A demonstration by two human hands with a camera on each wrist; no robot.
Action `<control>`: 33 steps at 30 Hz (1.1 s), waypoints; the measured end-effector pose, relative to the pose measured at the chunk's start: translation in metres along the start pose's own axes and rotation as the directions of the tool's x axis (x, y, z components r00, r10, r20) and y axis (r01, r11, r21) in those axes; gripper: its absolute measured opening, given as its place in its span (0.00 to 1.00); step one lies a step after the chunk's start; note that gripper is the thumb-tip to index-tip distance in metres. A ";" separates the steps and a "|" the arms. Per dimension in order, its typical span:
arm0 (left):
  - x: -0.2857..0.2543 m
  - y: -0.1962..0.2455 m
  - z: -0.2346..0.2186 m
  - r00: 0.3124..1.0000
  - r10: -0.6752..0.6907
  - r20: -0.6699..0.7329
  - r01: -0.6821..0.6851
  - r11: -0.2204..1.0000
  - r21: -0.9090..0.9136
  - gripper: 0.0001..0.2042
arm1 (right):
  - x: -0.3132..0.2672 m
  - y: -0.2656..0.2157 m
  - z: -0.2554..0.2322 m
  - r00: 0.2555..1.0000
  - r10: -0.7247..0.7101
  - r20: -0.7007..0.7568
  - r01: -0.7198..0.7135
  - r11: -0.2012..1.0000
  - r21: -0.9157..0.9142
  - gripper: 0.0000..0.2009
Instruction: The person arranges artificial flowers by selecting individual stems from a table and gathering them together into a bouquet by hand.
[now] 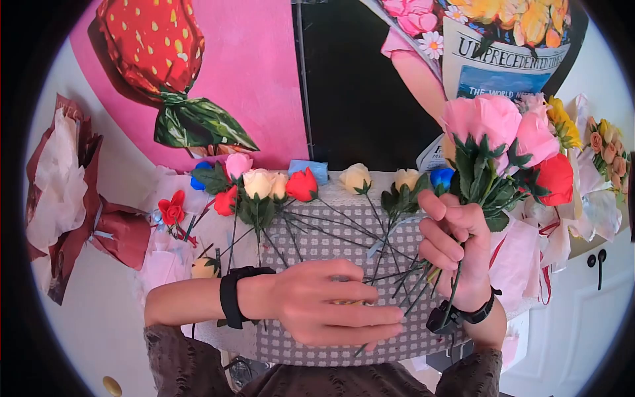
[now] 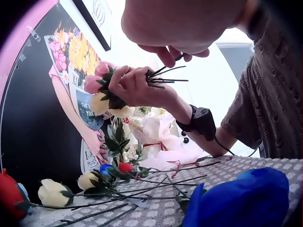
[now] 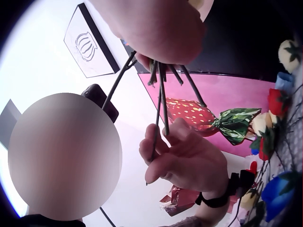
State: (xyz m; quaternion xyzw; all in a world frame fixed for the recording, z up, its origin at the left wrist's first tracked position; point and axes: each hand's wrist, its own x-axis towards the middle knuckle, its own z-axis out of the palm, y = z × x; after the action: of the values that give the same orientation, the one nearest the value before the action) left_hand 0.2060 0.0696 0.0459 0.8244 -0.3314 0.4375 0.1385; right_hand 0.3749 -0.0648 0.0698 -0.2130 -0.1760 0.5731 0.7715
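My right hand point(image 1: 456, 248) is raised at the right, its fingers curled round the stems of a bunch of artificial roses. Large pink roses point(image 1: 493, 119) top the bunch, with green leaves beneath, and a cream rose point(image 2: 99, 103) shows in the left wrist view. A red rose point(image 1: 555, 178) appears at the bunch's right edge. Below the right hand the dark stem ends point(image 3: 163, 99) hang at uneven lengths. My left hand point(image 1: 324, 301) is over the table's middle; in the right wrist view its thumb and fingers pinch one long stem point(image 3: 158, 125).
Loose cream point(image 1: 355, 177), red point(image 1: 303, 185) and blue roses point(image 2: 241, 198) lie on the grey checked cloth point(image 1: 297, 351), their stems crossing. A maroon-wrapped bouquet point(image 1: 119, 228) stands at the left; pink wrapping point(image 1: 519, 261) and more flowers are at the right. Painted panels stand behind.
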 end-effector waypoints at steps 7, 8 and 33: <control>-0.005 -0.004 0.003 0.999 -0.038 -0.023 0.036 0.998 -0.057 0.08 | 0.001 -0.003 -0.002 0.998 -0.040 0.038 0.043 0.995 -0.092 0.16; -0.005 -0.005 0.002 0.999 -0.038 -0.011 0.037 0.998 -0.055 0.08 | 0.001 -0.004 -0.003 0.998 -0.044 0.036 0.048 0.995 -0.093 0.16; 0.041 -0.025 0.042 0.359 -0.733 0.578 0.924 0.367 -0.109 0.24 | 0.020 -0.003 -0.016 0.996 -0.088 0.008 0.082 0.894 -0.441 0.07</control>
State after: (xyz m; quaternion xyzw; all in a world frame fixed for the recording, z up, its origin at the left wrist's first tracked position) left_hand 0.2653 0.0490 0.0566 0.8965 0.0403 0.0215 0.4407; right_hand 0.3916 -0.0482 0.0584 -0.3778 -0.3059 0.4829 0.7284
